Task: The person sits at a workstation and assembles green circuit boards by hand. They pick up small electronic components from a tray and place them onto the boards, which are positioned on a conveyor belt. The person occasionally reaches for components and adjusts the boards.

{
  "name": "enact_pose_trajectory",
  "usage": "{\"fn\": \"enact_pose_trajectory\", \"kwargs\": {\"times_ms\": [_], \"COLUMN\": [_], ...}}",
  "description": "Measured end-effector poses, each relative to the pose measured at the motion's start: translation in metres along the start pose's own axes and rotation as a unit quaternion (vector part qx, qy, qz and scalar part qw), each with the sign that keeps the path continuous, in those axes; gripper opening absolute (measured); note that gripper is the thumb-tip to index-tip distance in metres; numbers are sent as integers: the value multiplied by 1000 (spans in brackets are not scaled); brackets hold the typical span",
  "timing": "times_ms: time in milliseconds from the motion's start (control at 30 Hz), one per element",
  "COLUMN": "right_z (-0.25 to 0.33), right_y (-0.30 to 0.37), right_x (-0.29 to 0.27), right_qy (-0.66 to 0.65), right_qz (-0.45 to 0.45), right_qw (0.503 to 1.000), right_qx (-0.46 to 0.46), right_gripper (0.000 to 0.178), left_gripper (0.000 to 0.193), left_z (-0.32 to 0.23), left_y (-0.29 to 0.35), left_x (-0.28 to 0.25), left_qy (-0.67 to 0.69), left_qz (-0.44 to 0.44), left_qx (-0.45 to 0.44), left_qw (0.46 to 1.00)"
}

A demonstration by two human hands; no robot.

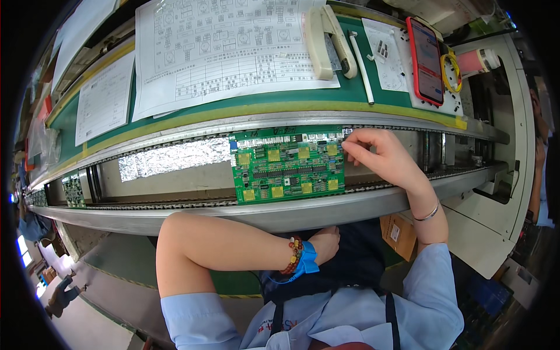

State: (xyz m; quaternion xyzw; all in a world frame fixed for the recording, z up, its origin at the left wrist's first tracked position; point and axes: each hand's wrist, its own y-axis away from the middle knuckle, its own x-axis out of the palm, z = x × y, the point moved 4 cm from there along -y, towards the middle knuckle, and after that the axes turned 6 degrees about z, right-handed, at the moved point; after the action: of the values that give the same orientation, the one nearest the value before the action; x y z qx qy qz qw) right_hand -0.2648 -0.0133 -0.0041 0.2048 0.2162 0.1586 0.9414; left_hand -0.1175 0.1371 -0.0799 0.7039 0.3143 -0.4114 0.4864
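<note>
A green circuit board (pixel 290 165), crowded with small parts and yellow square blocks, lies across two rails in front of me. At its right edge, near the upper corner, is my right hand (pixel 379 153), with bent fingers and the thumb closed at the board's edge. My left hand (pixel 325 244) is held low by my lap, below the near rail, curled into a loose fist. Its fingertips are turned away, so I cannot see whether anything is inside. A blue band (pixel 306 259) and beads circle the left wrist.
Chains run along the far rail (pixel 175 140) and near rail (pixel 303 219). Foil (pixel 175 158) lies between them, left of the board. The green shelf beyond holds printed sheets (pixel 227 52), a beige stapler-like tool (pixel 319 46), a white stick (pixel 361 67) and a red-cased phone (pixel 426 61).
</note>
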Motion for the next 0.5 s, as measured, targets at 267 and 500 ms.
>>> {"fn": "enact_pose_trajectory", "kwargs": {"times_ms": [267, 500], "right_z": [-4, -4], "right_y": [2, 2], "right_x": [0, 0], "right_qy": [-4, -9], "right_qz": [40, 39], "right_qw": [998, 998], "right_qx": [-47, -44], "right_gripper": [19, 19], "left_gripper": [21, 21], "left_z": [2, 3], "left_y": [0, 3], "left_x": [-4, -6], "left_qy": [12, 13], "left_qz": [25, -8], "left_qx": [5, -18], "left_qw": [1000, 1000]}}
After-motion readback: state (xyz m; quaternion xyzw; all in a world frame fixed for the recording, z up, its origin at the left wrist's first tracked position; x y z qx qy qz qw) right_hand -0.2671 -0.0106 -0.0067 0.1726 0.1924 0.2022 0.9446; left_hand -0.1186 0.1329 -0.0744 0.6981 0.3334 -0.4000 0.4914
